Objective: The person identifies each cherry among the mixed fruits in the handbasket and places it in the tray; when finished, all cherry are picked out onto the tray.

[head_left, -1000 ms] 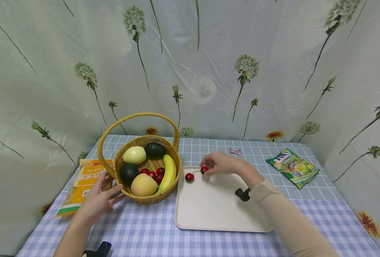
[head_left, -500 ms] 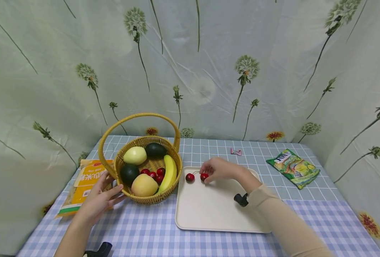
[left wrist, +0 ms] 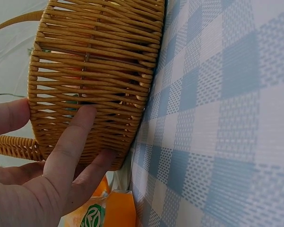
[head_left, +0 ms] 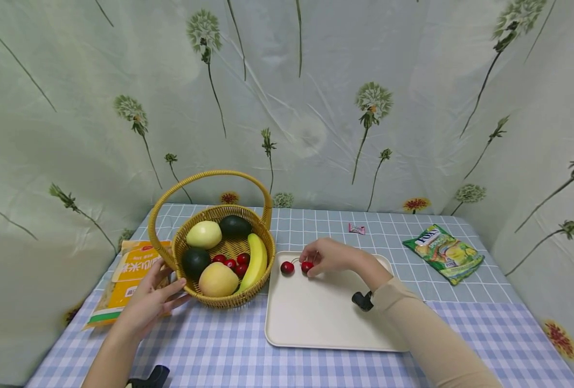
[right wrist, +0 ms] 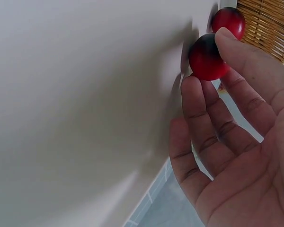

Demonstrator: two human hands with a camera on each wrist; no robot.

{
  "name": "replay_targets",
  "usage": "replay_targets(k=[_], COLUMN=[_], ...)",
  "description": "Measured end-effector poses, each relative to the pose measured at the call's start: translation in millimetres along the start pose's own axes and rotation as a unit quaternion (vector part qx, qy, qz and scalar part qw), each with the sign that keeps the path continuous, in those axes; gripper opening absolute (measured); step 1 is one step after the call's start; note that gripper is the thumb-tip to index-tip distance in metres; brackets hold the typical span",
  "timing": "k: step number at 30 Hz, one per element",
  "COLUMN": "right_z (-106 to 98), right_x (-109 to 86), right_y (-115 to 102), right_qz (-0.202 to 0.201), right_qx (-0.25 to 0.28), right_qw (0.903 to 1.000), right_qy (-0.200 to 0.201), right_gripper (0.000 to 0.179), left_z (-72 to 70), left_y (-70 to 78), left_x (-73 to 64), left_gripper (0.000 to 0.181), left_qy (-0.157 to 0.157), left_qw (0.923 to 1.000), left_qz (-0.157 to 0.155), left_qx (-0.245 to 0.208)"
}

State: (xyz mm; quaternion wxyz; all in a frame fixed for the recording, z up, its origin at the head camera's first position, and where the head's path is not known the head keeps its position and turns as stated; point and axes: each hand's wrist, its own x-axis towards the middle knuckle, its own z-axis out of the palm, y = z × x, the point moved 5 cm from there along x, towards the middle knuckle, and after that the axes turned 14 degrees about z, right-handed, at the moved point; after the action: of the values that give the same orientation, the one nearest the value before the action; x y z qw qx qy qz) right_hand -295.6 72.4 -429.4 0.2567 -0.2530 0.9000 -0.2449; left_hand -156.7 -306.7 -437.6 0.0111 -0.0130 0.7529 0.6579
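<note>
On the upper left part of the cream tray (head_left: 335, 323), my right hand (head_left: 332, 255) pinches a dark red cherry (head_left: 306, 267) between thumb and fingertips. The right wrist view shows the thumb on one side of this cherry (right wrist: 208, 57) and fingers on the other, close over the tray. A second cherry (head_left: 287, 268) lies just left of it, with a thin stem between them. My left hand (head_left: 146, 299) touches the yellow wicker basket (head_left: 223, 303) at its near left side. Its thumb (left wrist: 12, 116) is at the rim, and extended fingers (left wrist: 68, 142) rest along the woven wall.
Inside the basket are a banana (head_left: 254, 261), a peach-like fruit (head_left: 218, 279), a pale green fruit (head_left: 203, 235), dark green fruits (head_left: 234, 227) and several cherries (head_left: 242, 259). An orange food bag (head_left: 133, 269) lies left, a green snack bag (head_left: 444, 253) right, a pink candy (head_left: 357, 229) behind the tray.
My right hand has come slightly nearer and lower with the cherry, which now sits close beside the other one on the tray. The left hand and basket stay put.
</note>
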Motion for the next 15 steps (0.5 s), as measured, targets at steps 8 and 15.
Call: replay_targets(k=[8, 15], right_z=[-1.3, -2.4], right_x=[-1.6, -0.9], right_y=[-1.1, -1.2], right_qz=[0.009, 0.02], right_qx=[0.007, -0.004], right_qw=[0.9999, 0.9998], right_qy=[-0.007, -0.004], right_gripper=[0.027, 0.022], left_z=[-0.5, -1.1], left_y=[-0.8, -0.8], left_x=[1.3, 1.5], left_gripper=[0.088, 0.088], left_qy=[0.001, -0.001], left_qw=[1.0, 1.0], left_qz=[-0.006, -0.006], left_qx=[-0.001, 0.0])
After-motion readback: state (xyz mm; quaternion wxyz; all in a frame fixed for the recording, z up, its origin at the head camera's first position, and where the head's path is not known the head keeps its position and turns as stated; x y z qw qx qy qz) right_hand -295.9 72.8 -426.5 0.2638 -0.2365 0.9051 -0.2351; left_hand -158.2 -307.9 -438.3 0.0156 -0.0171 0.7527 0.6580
